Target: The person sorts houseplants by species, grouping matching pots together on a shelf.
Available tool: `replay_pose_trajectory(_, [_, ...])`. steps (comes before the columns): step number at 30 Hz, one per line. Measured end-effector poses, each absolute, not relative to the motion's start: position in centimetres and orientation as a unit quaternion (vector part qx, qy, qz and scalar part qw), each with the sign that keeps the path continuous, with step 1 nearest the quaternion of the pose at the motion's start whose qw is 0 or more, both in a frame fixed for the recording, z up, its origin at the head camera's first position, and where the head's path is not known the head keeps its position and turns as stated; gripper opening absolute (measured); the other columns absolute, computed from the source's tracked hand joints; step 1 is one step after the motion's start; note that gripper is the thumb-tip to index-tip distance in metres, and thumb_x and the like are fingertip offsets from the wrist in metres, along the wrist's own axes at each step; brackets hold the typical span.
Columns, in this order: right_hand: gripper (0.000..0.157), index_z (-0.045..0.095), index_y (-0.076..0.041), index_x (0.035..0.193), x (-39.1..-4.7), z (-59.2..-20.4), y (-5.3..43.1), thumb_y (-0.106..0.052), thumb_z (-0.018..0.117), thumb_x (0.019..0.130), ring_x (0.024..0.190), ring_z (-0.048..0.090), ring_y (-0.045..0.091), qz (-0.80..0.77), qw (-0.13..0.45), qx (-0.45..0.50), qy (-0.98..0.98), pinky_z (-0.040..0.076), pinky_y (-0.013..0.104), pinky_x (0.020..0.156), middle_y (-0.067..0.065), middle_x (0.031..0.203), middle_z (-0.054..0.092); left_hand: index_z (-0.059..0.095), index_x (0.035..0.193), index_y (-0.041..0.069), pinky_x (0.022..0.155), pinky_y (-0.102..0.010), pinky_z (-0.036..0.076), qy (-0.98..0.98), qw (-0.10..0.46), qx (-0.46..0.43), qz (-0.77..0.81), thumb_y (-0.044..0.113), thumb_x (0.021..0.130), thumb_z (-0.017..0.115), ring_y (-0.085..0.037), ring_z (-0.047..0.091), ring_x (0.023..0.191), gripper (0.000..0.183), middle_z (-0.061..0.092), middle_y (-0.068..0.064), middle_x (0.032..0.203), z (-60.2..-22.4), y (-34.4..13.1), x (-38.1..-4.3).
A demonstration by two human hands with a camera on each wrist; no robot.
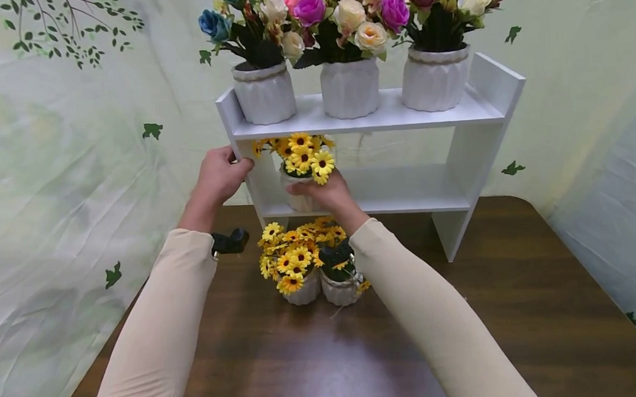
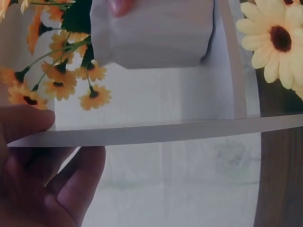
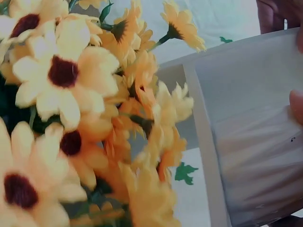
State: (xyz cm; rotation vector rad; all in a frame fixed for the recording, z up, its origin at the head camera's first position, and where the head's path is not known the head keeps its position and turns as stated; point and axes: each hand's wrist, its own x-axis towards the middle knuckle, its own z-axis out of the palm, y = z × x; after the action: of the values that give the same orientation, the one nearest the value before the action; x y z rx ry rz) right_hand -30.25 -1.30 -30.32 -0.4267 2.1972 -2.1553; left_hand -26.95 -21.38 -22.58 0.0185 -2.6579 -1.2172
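Note:
My left hand point(image 1: 222, 174) grips the left side panel of the white two-tier shelf point(image 1: 368, 125). In the left wrist view, its thumb lies on one side of the panel point(image 2: 165, 135) and the fingers on the other. On the left part of the lower tier, my right hand point(image 1: 331, 195) holds a small white flowerpot point(image 1: 297, 199) with yellow daisies point(image 1: 301, 158). In the left wrist view, a fingertip presses on the ribbed pot point(image 2: 151, 38), its base close to the tier. Large yellow daisies point(image 3: 64, 71) fill the left of the right wrist view.
Two more daisy pots, one left point(image 1: 303, 291) and one right point(image 1: 340, 291), stand on the brown table point(image 1: 520, 308) under my right forearm. Three larger white pots, left point(image 1: 265, 97), middle point(image 1: 350, 90) and right point(image 1: 435, 79), with roses line the top tier. Leaf-patterned cloth point(image 1: 83, 203) hangs behind.

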Motion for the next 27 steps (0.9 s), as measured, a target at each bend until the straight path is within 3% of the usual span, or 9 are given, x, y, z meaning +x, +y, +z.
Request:
replay_pose_trajectory(8, [0.087,0.037,-0.017,0.148,-30.5,-30.5,-3.2,-0.015,0.084,0.075,0.137,0.047,0.025,-0.675,0.001,-0.124,0.727,0.034,0.042,0.117,0.006,0.144,0.052,0.063,0.125,-0.003,0.095,-0.045,0.049,-0.905,0.117,0.009,-0.408,0.018,0.090,0.052,-0.032,0.058,0.115,0.042,0.062,-0.023,0.133,-22.7,-21.7,-27.1])
replay_pose_trajectory(27, [0.091,0.034,-0.018,0.151,-31.2,-30.4,-4.2,-0.017,0.085,0.075,0.141,0.044,0.025,-0.669,-0.013,-0.084,0.739,0.032,0.040,0.119,0.006,0.151,0.047,0.061,0.129,-0.002,0.095,-0.046,0.047,-0.905,0.114,0.005,-0.410,0.017,0.091,0.051,-0.032,0.058,0.118,0.044,0.061,-0.022,0.136,-22.6,-21.3,-27.1])
